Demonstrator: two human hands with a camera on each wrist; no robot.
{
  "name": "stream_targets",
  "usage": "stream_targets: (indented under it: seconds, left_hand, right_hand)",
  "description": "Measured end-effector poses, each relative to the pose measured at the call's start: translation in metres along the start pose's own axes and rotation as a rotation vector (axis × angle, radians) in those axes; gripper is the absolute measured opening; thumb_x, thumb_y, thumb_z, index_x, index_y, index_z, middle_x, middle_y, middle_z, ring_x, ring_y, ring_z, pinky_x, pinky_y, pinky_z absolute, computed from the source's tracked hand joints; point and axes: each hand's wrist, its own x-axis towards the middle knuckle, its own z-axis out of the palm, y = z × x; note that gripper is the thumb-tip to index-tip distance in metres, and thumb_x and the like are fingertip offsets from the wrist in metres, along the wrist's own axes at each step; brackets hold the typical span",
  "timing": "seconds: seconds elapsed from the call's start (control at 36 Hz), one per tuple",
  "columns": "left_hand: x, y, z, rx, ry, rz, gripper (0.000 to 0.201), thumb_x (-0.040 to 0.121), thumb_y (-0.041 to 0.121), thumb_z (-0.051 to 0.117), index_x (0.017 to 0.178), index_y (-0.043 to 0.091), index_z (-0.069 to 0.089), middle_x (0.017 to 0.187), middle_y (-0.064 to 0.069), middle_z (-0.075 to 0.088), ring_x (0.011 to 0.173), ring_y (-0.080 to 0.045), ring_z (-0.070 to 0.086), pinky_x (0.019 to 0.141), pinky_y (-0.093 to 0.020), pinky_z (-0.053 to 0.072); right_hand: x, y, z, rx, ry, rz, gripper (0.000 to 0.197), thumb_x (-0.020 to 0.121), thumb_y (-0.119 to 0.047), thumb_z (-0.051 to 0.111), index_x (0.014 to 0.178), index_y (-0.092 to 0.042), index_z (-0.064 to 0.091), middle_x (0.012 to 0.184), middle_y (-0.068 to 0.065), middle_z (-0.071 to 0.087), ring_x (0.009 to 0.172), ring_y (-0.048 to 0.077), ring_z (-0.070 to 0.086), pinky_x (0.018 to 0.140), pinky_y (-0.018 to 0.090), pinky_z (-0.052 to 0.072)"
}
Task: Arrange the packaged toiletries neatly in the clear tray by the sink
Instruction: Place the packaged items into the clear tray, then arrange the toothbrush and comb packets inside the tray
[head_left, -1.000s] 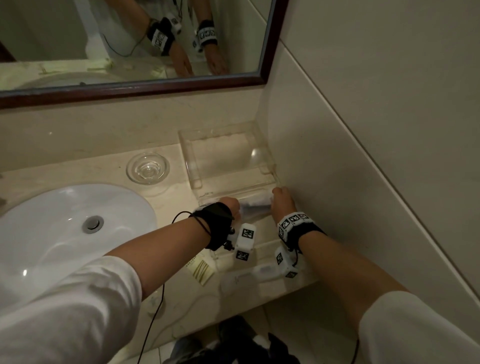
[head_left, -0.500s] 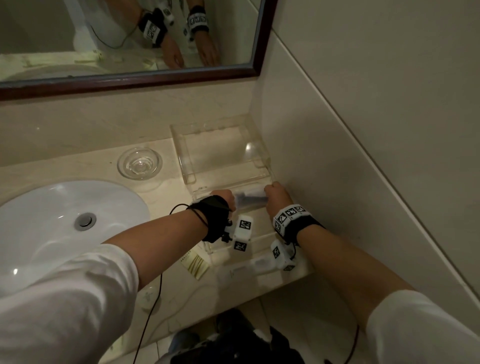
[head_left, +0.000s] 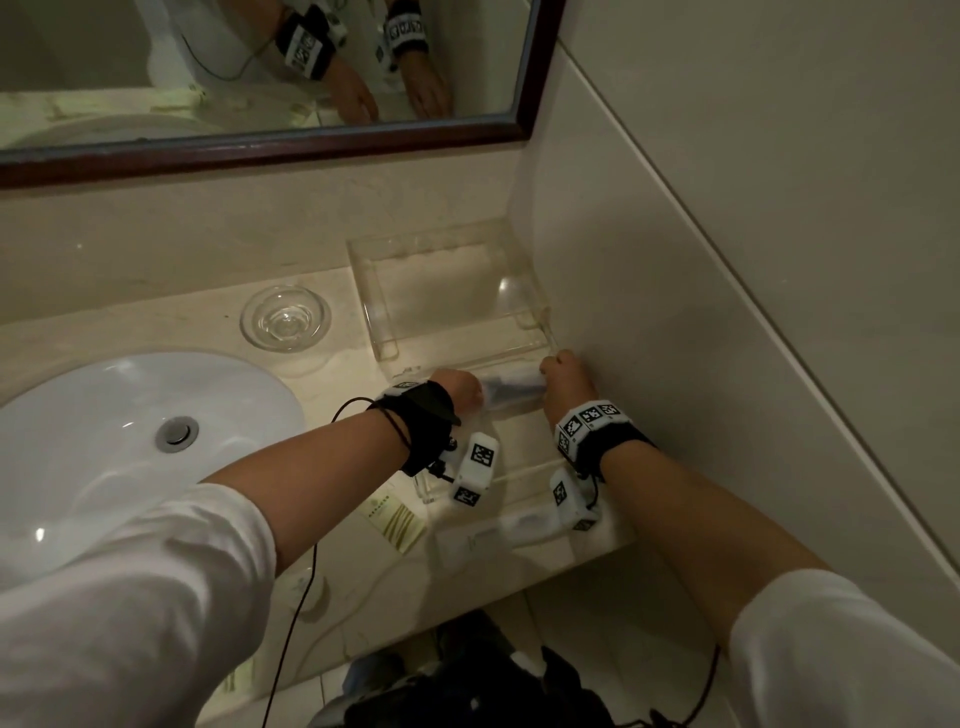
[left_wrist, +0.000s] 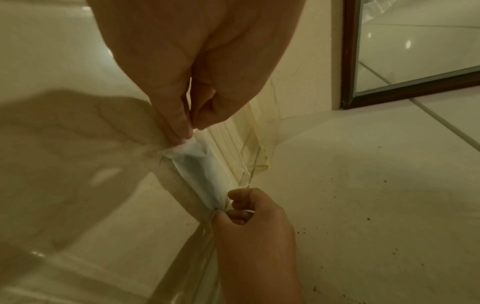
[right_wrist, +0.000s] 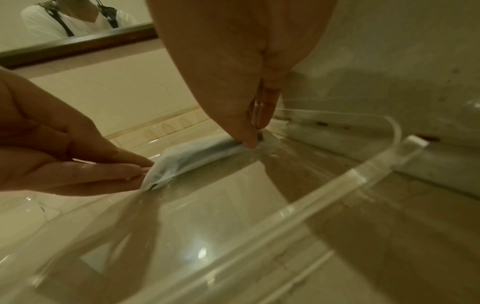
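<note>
Dim warm-lit bathroom: cream marble counter (head_left: 156, 332) with a white oval undermount sink (head_left: 104, 441) at left and its metal drain (head_left: 176, 432) in the middle of the bowl. Dark wood-framed mirror (head_left: 260, 150) runs along the back wall above a cream backsplash (head_left: 208, 234); large pale wall tiles (head_left: 753, 208) with a diagonal grout line close off the right side. A small clear glass dish (head_left: 285, 318) sits on the counter behind the sink, and pale floor tiles (head_left: 571, 618) show below the counter edge.
</note>
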Motion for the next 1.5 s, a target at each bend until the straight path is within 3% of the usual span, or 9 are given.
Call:
stream_targets:
  seconds: [0.11, 0.28, 0.44, 0.61, 0.69, 0.83, 1.0, 1.17, 1.5]
  left_hand:
    - [-0.015, 0.001, -0.011, 0.065, -0.032, 0.037, 0.036, 0.096, 0.014, 0.049, 0.127, -0.004, 0.055, 0.132, -0.019, 0.055, 0.123, -0.032, 0.051, 0.080, -0.024, 0.049]
    - [-0.032, -0.001, -0.022, 0.103, 0.058, 0.132, 0.032, 0.099, 0.016, 0.042, 0.117, -0.003, 0.061, 0.123, -0.019, 0.060, 0.114, -0.033, 0.056, 0.100, -0.037, 0.042]
    - [-0.039, -0.011, -0.029, -0.388, -0.015, 0.037, 0.039, 0.096, 0.011, 0.049, 0.131, -0.005, 0.049, 0.121, -0.018, 0.059, 0.109, -0.028, 0.058, 0.104, -0.035, 0.042]
    - [-0.052, -0.020, -0.047, -0.641, -0.097, -0.019, 0.012, 0.094, 0.003, 0.051, 0.086, 0.003, 0.061, 0.081, -0.005, 0.056, 0.063, -0.013, 0.056, 0.054, -0.017, 0.052]
    - [-0.059, -0.031, -0.059, -0.622, -0.050, 0.017, 0.018, 0.094, 0.000, 0.048, 0.079, 0.003, 0.058, 0.078, -0.007, 0.055, 0.049, -0.009, 0.058, 0.049, -0.014, 0.052]
    - [-0.075, -0.057, -0.084, -0.304, 0.046, 0.122, 0.022, 0.092, 0.002, 0.051, 0.110, -0.003, 0.063, 0.090, -0.009, 0.061, 0.070, -0.014, 0.058, 0.068, -0.020, 0.051]
    - [-0.101, -0.097, -0.105, 0.017, 0.082, 0.202, 0.021, 0.092, 0.016, 0.057, 0.108, 0.006, 0.065, 0.097, -0.005, 0.064, 0.079, -0.013, 0.059, 0.067, -0.018, 0.048]
    - [-0.114, -0.135, -0.113, 0.261, 0.144, 0.244, 0.021, 0.089, 0.026, 0.062, 0.107, 0.015, 0.066, 0.111, -0.004, 0.067, 0.093, -0.013, 0.058, 0.088, -0.026, 0.044]
    - [-0.106, -0.175, -0.105, 0.348, 0.160, 0.201, 0.047, 0.083, 0.030, 0.069, 0.126, 0.019, 0.054, 0.124, -0.009, 0.052, 0.110, -0.024, 0.055, 0.094, -0.032, 0.044]
  right_hand:
    - [-0.001, -0.002, -0.002, -0.018, -0.020, 0.014, 0.034, 0.082, 0.006, 0.053, 0.116, -0.003, 0.051, 0.126, 0.016, 0.041, 0.105, 0.034, 0.052, 0.091, 0.036, 0.044]
    - [-0.001, -0.004, -0.002, -0.006, -0.046, 0.062, 0.035, 0.082, 0.002, 0.057, 0.116, -0.003, 0.048, 0.126, 0.016, 0.038, 0.109, 0.033, 0.048, 0.095, 0.036, 0.043]
    - [-0.005, -0.007, -0.003, 0.041, -0.068, 0.065, 0.028, 0.084, -0.005, 0.055, 0.112, -0.002, 0.050, 0.123, 0.017, 0.040, 0.105, 0.035, 0.051, 0.094, 0.038, 0.045]
    - [-0.012, -0.034, -0.006, 0.128, -0.041, -0.018, 0.022, 0.084, -0.009, 0.058, 0.106, -0.006, 0.055, 0.121, 0.013, 0.046, 0.107, 0.029, 0.050, 0.092, 0.036, 0.044]
    - [-0.017, -0.055, -0.007, 0.182, -0.026, -0.074, 0.016, 0.084, -0.012, 0.058, 0.100, -0.009, 0.054, 0.115, 0.011, 0.047, 0.102, 0.028, 0.051, 0.087, 0.036, 0.043]
    - [-0.030, -0.092, -0.005, 0.186, -0.049, -0.256, 0.017, 0.082, -0.026, 0.064, 0.093, -0.015, 0.058, 0.102, 0.003, 0.047, 0.091, 0.018, 0.048, 0.085, 0.031, 0.043]
    - [-0.047, -0.137, -0.004, 0.105, -0.076, -0.436, 0.020, 0.083, -0.034, 0.063, 0.091, -0.015, 0.062, 0.100, 0.003, 0.051, 0.093, 0.018, 0.050, 0.083, 0.027, 0.041]
    - [-0.060, -0.168, 0.003, -0.042, -0.095, -0.516, 0.029, 0.080, -0.044, 0.066, 0.092, -0.018, 0.064, 0.104, 0.003, 0.053, 0.098, 0.021, 0.051, 0.085, 0.032, 0.042]
    - [-0.082, -0.193, 0.025, -0.464, -0.255, -0.498, 0.061, 0.066, -0.071, 0.061, 0.095, -0.018, 0.070, 0.112, 0.004, 0.047, 0.110, 0.029, 0.036, 0.098, 0.042, 0.029]
